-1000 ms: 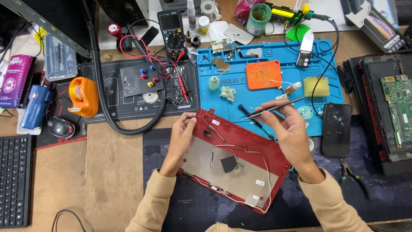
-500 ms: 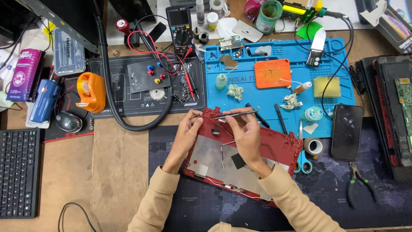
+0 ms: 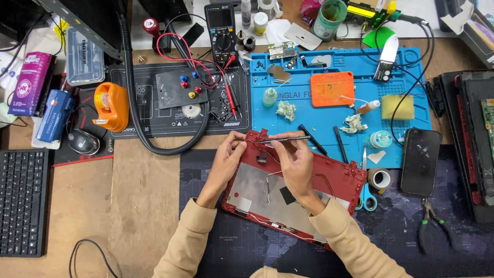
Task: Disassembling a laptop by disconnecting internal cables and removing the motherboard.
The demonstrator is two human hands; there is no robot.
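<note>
A red laptop back cover [image 3: 345,180] with a silver foil inner panel lies tilted on the dark desk mat in front of me. My left hand [image 3: 226,157] pinches thin wires at the cover's upper left corner. My right hand [image 3: 294,160] rests over the cover's upper middle and holds thin metal tweezers [image 3: 288,138] lying level, their tip pointing left toward my left fingers. A grey cable [image 3: 268,183] curves across the foil panel below my hands.
A blue silicone work mat [image 3: 406,100] behind holds an orange pad [image 3: 333,88], a yellow sponge [image 3: 397,107], small bottles and tools. A black phone [image 3: 420,160], tape roll [image 3: 380,178] and pliers [image 3: 429,219] lie right. A multimeter [image 3: 222,28], orange tape dispenser [image 3: 110,106], mouse [image 3: 84,141] and keyboard [image 3: 20,201] sit left.
My right hand has come left from the blue mat with the tweezers and now sits over the cover's top edge. My left hand stays at the upper left corner.
</note>
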